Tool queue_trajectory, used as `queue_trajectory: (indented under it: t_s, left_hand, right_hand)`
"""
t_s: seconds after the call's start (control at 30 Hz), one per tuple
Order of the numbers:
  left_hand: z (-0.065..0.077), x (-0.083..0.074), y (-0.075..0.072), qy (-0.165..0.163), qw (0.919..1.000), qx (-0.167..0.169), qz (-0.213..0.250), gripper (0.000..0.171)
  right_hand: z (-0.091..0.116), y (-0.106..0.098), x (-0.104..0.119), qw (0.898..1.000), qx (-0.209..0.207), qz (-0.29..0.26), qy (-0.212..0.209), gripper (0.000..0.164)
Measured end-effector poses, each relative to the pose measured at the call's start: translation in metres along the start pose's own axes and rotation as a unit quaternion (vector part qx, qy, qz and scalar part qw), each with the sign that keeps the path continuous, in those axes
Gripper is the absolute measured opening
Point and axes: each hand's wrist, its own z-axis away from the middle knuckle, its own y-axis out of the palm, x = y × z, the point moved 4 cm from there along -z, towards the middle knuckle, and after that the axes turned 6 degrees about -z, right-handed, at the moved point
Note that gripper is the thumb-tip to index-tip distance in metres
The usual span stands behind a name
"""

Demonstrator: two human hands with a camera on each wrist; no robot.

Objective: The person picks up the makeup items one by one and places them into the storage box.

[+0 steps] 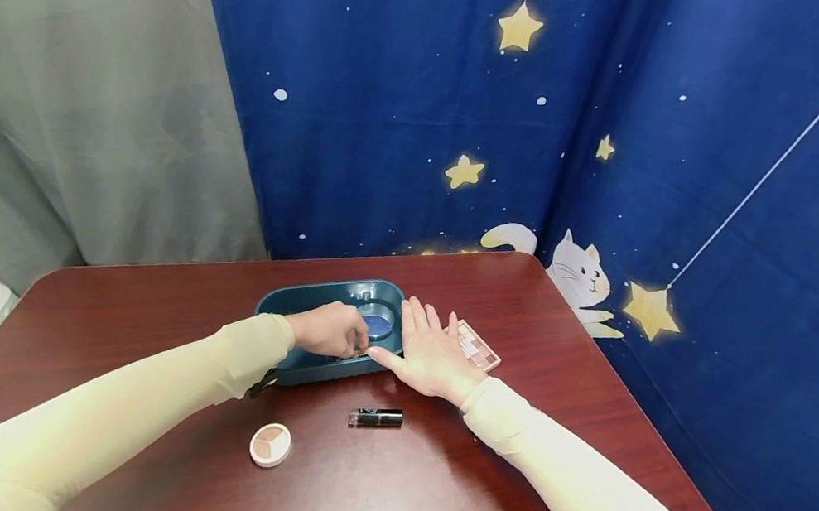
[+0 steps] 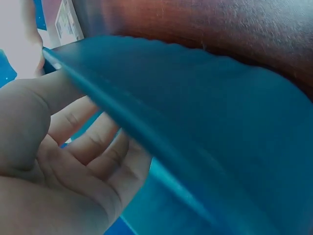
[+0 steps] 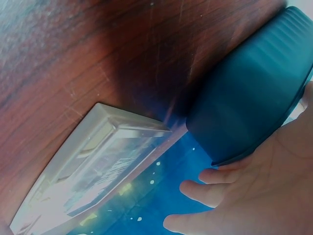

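Observation:
A teal plastic bin (image 1: 322, 373) stands on the table, its outer wall (image 2: 195, 93) filling much of the left wrist view. My left hand (image 1: 330, 330) reaches over the near rim into it with bent fingers. In the left wrist view the left hand (image 2: 83, 147) has its fingertips hidden behind the rim, so whether it holds something cannot be told. My right hand (image 1: 436, 358) rests on the bin's right end, fingers extended; the right wrist view shows the right hand (image 3: 264, 191) against the rim. Inside the bin lies a round blue-topped item (image 1: 376, 324).
An eyeshadow palette (image 1: 478, 350) lies just right of the bin, beside my right hand. Nearer to me are a black lipstick-like tube (image 1: 381, 417) and a round three-shade powder compact (image 1: 270, 446). Curtains (image 1: 394, 121) hang behind the dark red table (image 1: 504, 499).

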Motion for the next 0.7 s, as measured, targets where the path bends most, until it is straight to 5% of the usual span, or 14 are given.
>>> queue_trajectory:
  t_s: [0.17, 0.7]
  left_hand:
    - [-0.006, -0.001, 0.004, 0.028, 0.9995, 0.01, 0.006, 0.034]
    - [-0.021, -0.004, 0.01, 0.027, 0.999, 0.017, 0.031, 0.027]
  right_hand:
    - [0.0, 0.001, 0.0, 1.0, -0.001, -0.001, 0.002, 0.111]
    - [-0.001, 0.001, 0.0, 1.0, -0.018, -0.009, -0.009, 0.111]
